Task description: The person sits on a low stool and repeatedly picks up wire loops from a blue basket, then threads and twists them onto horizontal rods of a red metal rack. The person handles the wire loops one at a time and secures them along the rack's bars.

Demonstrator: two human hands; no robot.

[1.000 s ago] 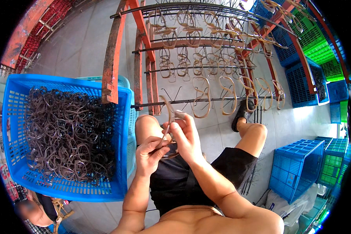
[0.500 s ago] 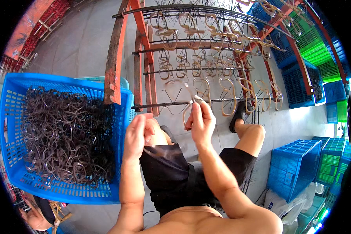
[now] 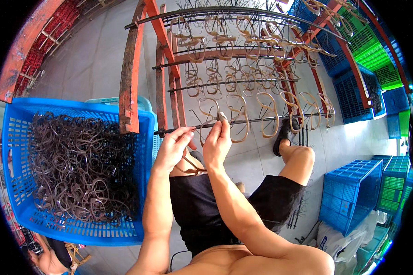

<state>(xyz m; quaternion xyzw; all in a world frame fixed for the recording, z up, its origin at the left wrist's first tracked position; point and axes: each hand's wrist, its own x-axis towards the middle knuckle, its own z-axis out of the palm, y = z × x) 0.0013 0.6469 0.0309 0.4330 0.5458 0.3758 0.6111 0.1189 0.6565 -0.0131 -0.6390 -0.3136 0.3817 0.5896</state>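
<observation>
My left hand point(image 3: 172, 149) is closed in front of the rod's left end, and a brown eyeglass frame point(image 3: 192, 168) hangs below its fingers. My right hand point(image 3: 217, 144) reaches up to the rod with fingers pinched together at the edge of another brown eyeglass frame point(image 3: 209, 108). Something pale grey point(image 3: 221, 116) shows at these fingertips; I cannot tell whether it is a covering or a held piece. Along the dark rod point(image 3: 257, 120), several similar frames point(image 3: 267, 114) hang to the right of my hand.
A blue plastic crate point(image 3: 78, 234) heaped with dark eyeglass frames point(image 3: 85, 167) stands at my left. The orange rack point(image 3: 129, 105) carries more rods of frames ahead. Blue crates point(image 3: 348, 197) and green crates point(image 3: 371, 55) stand at right. Another person's arm point(image 3: 43, 256) appears at lower left.
My right hand has moved left along the rod; the eyeglass frame it was carrying now sits at the rod. My left hand has shifted slightly right and down with its frame.
</observation>
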